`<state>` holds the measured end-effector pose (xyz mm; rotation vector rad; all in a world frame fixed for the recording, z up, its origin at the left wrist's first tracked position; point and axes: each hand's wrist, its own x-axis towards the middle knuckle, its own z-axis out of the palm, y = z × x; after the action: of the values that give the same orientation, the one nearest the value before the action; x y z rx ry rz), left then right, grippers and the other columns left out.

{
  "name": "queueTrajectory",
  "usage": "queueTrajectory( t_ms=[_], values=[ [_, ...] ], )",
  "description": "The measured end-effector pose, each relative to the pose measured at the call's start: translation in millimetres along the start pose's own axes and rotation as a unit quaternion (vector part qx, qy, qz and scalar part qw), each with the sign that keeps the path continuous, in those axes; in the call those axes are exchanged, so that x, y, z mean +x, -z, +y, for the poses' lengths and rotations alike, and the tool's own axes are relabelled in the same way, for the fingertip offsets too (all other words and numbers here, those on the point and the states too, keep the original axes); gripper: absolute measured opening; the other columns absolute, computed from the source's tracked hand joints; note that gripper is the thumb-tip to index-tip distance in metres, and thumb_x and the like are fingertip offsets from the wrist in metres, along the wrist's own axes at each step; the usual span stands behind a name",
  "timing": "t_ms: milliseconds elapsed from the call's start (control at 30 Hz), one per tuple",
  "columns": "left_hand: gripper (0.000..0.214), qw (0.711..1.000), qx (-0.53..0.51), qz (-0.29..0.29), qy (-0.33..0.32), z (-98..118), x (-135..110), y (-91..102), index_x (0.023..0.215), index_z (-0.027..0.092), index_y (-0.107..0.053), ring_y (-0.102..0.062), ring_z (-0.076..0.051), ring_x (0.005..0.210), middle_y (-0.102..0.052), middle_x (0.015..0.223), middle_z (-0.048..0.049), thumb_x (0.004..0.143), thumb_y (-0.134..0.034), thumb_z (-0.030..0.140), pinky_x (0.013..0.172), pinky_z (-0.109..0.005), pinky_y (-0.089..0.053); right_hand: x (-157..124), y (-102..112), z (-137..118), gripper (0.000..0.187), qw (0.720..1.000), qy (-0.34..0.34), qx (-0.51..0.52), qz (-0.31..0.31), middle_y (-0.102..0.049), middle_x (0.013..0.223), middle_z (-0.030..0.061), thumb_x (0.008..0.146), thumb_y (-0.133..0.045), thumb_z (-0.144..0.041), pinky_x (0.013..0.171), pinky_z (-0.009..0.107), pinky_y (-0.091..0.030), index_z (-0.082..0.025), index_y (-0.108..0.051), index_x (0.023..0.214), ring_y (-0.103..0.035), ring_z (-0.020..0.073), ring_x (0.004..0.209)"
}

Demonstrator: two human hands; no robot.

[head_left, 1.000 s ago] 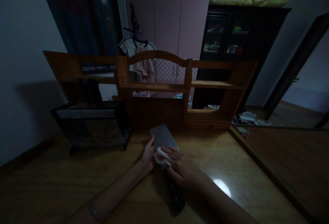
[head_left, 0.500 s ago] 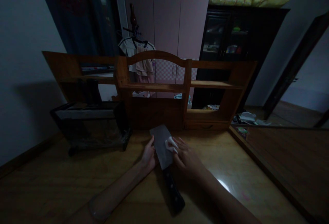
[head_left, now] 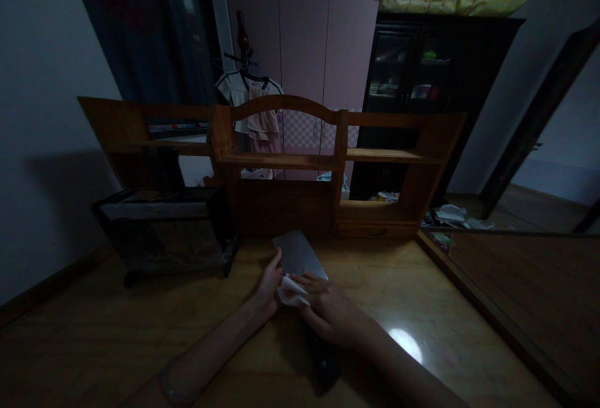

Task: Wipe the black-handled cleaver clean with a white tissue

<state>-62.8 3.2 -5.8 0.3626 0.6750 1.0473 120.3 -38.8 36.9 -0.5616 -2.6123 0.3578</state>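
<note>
A cleaver with a broad grey blade [head_left: 300, 255] points away from me over the wooden table, its black handle [head_left: 323, 361] toward me. My left hand [head_left: 270, 283] grips the blade's left edge, thumb on top and the other fingers mostly hidden beneath. Across the lower blade lies my right hand [head_left: 330, 308], pressing a crumpled white tissue [head_left: 293, 292] against the metal near the handle. Part of the handle is covered by my right hand and lost in shadow.
A wooden shelf unit [head_left: 281, 159] stands along the table's back. At the left is a black-framed knife rack or box [head_left: 159, 230] with dark handles on top. A raised wooden edge [head_left: 469, 295] borders the table on the right. Light reflects off the tabletop [head_left: 375, 270].
My right hand has slid the tissue down and left over the blade, from its right middle to the lower part near the handle. My left hand keeps its hold.
</note>
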Motion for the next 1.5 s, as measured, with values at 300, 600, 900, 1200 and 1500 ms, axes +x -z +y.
queueTrajectory(
  t_ms=[300, 600, 900, 1200, 1500],
  values=[
    [0.058, 0.999, -0.010, -0.038, -0.038, -3, 5, -0.7, 0.111, 0.002, -0.065, -0.069, -0.032, 0.099, -0.071, 0.105, -0.0210, 0.095, -0.042, 0.053, 0.097, -0.044, -0.047, -5, 4, 28, 0.048, 0.990, -0.094, -0.082, 0.067, -0.043, 0.149, 0.0078, 0.094, -0.042, -0.019, 0.120, 0.044, -0.025, -0.020, -0.047, 0.141, -0.035, 0.0196, 0.141],
    [0.058, 0.998, -0.021, -0.058, -0.020, -1, 1, -2.4, 0.113, 0.002, -0.063, -0.069, -0.031, 0.097, -0.071, 0.104, -0.0210, 0.095, -0.043, 0.053, 0.100, -0.044, -0.045, -6, 7, 23, 0.048, 0.992, -0.083, -0.057, 0.078, -0.039, 0.152, 0.0046, 0.100, -0.034, -0.022, 0.120, 0.043, -0.024, -0.023, -0.036, 0.148, -0.029, 0.0172, 0.143],
    [0.057, 1.000, 0.015, -0.015, -0.015, 0, 2, -0.8, 0.096, 0.006, -0.068, -0.072, -0.030, 0.074, -0.074, 0.078, -0.0174, 0.093, -0.042, 0.057, 0.081, -0.042, -0.054, -4, 11, 7, 0.042, 0.997, -0.014, 0.069, 0.005, -0.046, 0.147, 0.0036, 0.100, -0.035, -0.021, 0.120, 0.042, -0.020, -0.025, -0.050, 0.139, -0.038, 0.0166, 0.139],
    [0.061, 0.999, 0.016, -0.021, -0.027, -1, 3, -0.4, 0.105, 0.003, -0.065, -0.071, -0.033, 0.089, -0.073, 0.092, -0.0214, 0.093, -0.042, 0.058, 0.093, -0.047, -0.049, -4, 17, 3, 0.042, 0.983, -0.031, 0.178, 0.018, -0.066, 0.126, -0.0042, 0.094, -0.040, -0.017, 0.116, 0.038, -0.030, -0.029, -0.063, 0.127, -0.056, 0.0199, 0.124],
    [0.062, 1.000, -0.009, 0.002, -0.013, 2, -2, -8.3, 0.116, 0.001, -0.061, -0.071, -0.034, 0.093, -0.073, 0.097, -0.0225, 0.093, -0.044, 0.055, 0.095, -0.049, -0.048, -12, 21, 19, 0.041, 0.974, -0.056, 0.189, 0.111, -0.073, 0.111, 0.0018, 0.088, -0.038, -0.026, 0.109, 0.043, -0.041, -0.020, -0.076, 0.101, -0.065, 0.0252, 0.112]
  ],
)
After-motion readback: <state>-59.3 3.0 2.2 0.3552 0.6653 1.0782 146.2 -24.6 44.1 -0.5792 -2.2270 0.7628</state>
